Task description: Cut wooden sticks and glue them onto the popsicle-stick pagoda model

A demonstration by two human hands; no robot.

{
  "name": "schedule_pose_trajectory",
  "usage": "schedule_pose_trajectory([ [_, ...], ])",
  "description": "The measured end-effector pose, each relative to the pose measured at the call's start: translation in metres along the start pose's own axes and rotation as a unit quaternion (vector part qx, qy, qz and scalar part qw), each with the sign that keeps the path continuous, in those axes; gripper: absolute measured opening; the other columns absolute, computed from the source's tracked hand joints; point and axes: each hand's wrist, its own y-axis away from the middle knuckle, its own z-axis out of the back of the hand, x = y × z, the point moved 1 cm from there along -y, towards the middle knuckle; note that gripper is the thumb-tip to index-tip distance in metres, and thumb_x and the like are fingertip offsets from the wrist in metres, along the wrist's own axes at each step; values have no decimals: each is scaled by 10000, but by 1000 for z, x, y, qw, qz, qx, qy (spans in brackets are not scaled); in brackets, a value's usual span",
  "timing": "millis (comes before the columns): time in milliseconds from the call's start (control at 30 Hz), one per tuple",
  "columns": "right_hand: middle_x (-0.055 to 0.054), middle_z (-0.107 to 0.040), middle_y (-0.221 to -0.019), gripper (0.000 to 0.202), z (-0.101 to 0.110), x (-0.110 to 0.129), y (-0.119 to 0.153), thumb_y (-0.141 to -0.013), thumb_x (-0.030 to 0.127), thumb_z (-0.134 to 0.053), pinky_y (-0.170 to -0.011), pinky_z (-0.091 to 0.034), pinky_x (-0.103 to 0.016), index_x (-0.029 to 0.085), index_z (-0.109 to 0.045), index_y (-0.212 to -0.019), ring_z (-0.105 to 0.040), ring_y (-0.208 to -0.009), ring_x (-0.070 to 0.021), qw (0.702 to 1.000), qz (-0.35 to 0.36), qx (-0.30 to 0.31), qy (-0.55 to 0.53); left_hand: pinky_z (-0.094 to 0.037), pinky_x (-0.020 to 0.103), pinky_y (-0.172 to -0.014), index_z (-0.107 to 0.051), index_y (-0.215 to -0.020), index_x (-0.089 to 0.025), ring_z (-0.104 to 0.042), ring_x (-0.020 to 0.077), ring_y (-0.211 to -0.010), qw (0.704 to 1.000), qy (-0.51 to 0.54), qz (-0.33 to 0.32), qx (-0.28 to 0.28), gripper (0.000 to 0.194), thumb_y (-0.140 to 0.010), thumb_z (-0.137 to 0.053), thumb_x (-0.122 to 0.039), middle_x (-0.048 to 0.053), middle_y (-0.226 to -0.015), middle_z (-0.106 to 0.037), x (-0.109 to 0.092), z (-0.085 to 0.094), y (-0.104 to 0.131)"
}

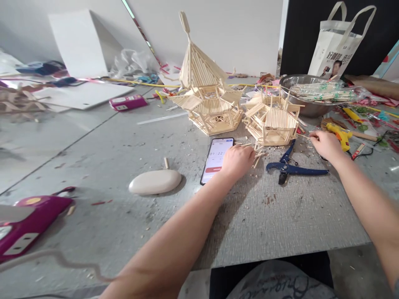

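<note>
My left hand rests over the right edge of a phone with a running timer on its screen. Its fingers are curled together at a small pile of short wooden sticks; what they hold is hidden. At the right, my right hand pinches a thin wooden stick, whose far end points toward a small six-sided stick model. Between the hands lies a blue-handled cutter. Behind the phone stands a larger stick pavilion with a pointed roof.
A yellow glue gun lies beyond my right hand. Behind it, a metal bowl holds packaged sticks. On the left are a pale oval case and a magenta power strip with its cable. Scraps litter the table.
</note>
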Motion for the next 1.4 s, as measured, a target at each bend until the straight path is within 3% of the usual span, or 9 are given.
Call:
schedule_pose_trajectory([
  [167, -92, -637, -1055, 315, -12, -6, -27, -814, 261, -401, -765, -449, -357, 224, -630, -1028, -571, -984, -255, 987, -54, 96, 120, -402, 301, -707, -646, -745, -175, -578, 209, -802, 1000, -21, 7, 17, 315, -840, -358, -259, 74, -793, -674, 0, 0, 0],
  [433, -143, -621, -1044, 298, -25, -14, -38, -796, 186, -400, -713, -464, -373, 174, -638, -974, -580, -952, -279, 972, -65, 149, 168, -404, 323, -708, -655, -827, -182, -559, 226, -863, 999, -33, 7, 19, 305, -848, -362, -263, 89, -880, -645, 0, 0, 0],
  [667, -142, -626, -1031, 334, -20, -9, -28, -804, 113, -346, -711, -453, -338, 152, -584, -1036, -591, -926, -248, 964, -20, 173, 202, -400, 326, -744, -647, -938, -187, -526, 225, -902, 999, 2, 1, -36, 262, -841, -418, -269, 86, -968, -625, -1, -3, 2],
  [967, -182, -623, -1022, 319, -14, -6, -24, -767, 168, -425, -673, -435, -328, 96, -589, -1031, -597, -911, -269, 949, 23, 208, 235, -422, 343, -734, -667, -833, -173, -545, 219, -825, 991, 35, -57, -116, 239, -839, -438, -242, 77, -873, -657, -6, -2, 4],
  [1133, -155, -640, -975, 300, 0, -11, -19, -750, 251, -419, -609, -401, -316, 136, -628, -932, -597, -869, -266, 946, 13, 216, 243, -437, 344, -723, -656, -823, -173, -554, 216, -796, 982, 60, -49, -170, 232, -832, -429, -220, 70, -860, -663, 4, -1, 2],
  [1233, -128, -643, -936, 274, 17, -18, -12, -737, 279, -417, -565, -361, -296, 163, -628, -868, -591, -828, -248, 949, -4, 204, 242, -443, 354, -766, -616, -967, -152, -557, 222, -857, 971, 78, -33, -222, 237, -825, -436, -214, 94, -943, -650, 6, 3, 2],
  [1333, -70, -640, -800, 206, 43, -16, -1, -713, 303, -434, -513, -311, -279, 199, -600, -775, -568, -712, -205, 961, 2, 183, 210, -434, 366, -820, -503, -1144, -105, -546, 227, -949, 956, 101, -45, -271, 342, -827, -439, -218, 143, -1056, -605, -5, 9, 3],
  [1400, -24, -622, -718, 154, 60, -4, 8, -703, 315, -453, -488, -288, -266, 218, -571, -713, -532, -627, -165, 967, 34, 192, 166, -441, 365, -812, -462, -1178, -88, -545, 231, -963, 952, 116, -91, -268, 375, -839, -433, -245, 159, -1089, -587, -18, 16, 4],
])
